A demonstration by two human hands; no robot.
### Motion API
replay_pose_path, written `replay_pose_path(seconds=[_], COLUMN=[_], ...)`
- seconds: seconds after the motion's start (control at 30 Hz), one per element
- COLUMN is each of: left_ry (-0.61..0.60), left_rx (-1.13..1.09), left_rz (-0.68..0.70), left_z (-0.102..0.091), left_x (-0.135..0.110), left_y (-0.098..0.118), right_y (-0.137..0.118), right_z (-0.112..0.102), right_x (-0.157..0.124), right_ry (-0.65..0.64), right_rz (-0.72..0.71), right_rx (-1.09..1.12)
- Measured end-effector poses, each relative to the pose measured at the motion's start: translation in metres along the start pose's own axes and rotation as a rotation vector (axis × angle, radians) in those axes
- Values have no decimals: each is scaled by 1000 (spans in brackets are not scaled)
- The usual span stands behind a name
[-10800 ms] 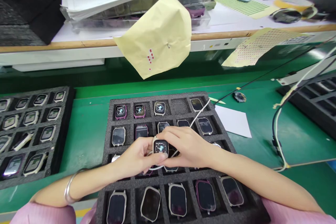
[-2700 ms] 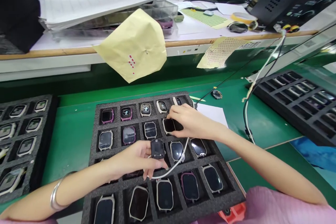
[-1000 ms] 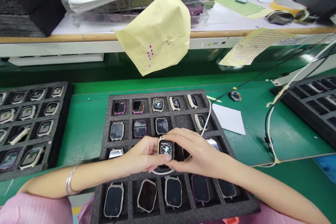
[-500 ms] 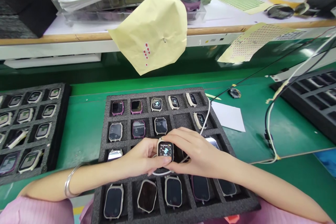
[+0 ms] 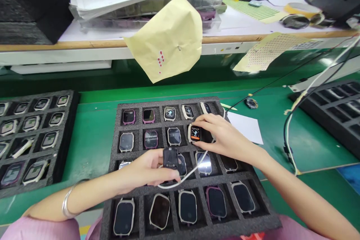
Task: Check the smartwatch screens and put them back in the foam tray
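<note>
In my left hand (image 5: 146,170) is a small black square charging block (image 5: 170,157), pinched between thumb and fingers, with a white cable (image 5: 191,172) looping below it. My right hand (image 5: 225,135) grips a light-framed smartwatch head (image 5: 195,132) by its edges, at the fourth compartment of the second row in a dark foam tray (image 5: 208,228). The watch's screen is lit, with an orange bar at the bottom. Whether it rests on the compartment floor I cannot tell. Strapless watch heads fill many compartments around, among them a purple one (image 5: 216,201).
Another foam tray of watches (image 5: 60,157) lies to the left, and a third tray (image 5: 332,108) at the right. White paper (image 5: 246,127) and a small round item (image 5: 251,102) are on the green bench. A yellow sheet (image 5: 176,41) hangs from the shelf edge.
The watch, earlier held in both hands over the tray, has moved up and right with my right hand to a second-row compartment. My left hand now holds the black block apart from it.
</note>
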State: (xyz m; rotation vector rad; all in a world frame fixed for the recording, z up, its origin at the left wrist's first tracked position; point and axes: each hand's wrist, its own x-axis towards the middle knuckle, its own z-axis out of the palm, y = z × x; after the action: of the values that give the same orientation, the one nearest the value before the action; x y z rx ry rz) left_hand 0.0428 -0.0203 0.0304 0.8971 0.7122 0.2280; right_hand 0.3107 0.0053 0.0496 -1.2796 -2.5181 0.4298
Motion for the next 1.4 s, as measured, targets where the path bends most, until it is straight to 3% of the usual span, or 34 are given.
replay_pose_path(seconds=[0.13, 0.23, 0.4, 0.5, 0.63, 0.7, 0.93, 1.03, 1.13, 1.23, 1.3, 1.4], left_ry=[17, -20, -2, 32, 44, 34, 43, 38, 34, 1, -27, -20], left_rx=[7, 29, 58, 25, -54, -89, -75, -60, -91, -137, -167, -170], left_rz=[24, -11, 3, 29, 76, 88, 98, 101, 112, 120, 122, 136], left_z=[-5, -3, -5, -9, -14, -16, -15, -14, -14, -17, -18, -19], left_x=[-10, -11, -14, -16, -13, -11, -10, -10, -10, -8, -8, -7], left_y=[-1, -1, -1, -3, -7, -8, -10, -11, -12, -12, -12, -12], right_y=[-10, -30, -45, -40, -21, -15, -39, -43, -40, -46, -57, -72], right_z=[-2, 4, 17, 18, 10, 7, 17, 21, 16, 7, 5, 11], right_x=[10, 31, 57, 59, 56, 54, 52, 56, 55, 46, 39, 34], right_ry=[-61, -182, -321, -310, -206, -161, -227, -228, -126, -18, -32, -55], right_rz=[-78, -143, -138, -121, -107, -127, -105, -105, -96, -87, -130, -225], right_rx=[-150, -201, -379, -331, 49, 131, -306, -366, -241, 27, 145, 119])
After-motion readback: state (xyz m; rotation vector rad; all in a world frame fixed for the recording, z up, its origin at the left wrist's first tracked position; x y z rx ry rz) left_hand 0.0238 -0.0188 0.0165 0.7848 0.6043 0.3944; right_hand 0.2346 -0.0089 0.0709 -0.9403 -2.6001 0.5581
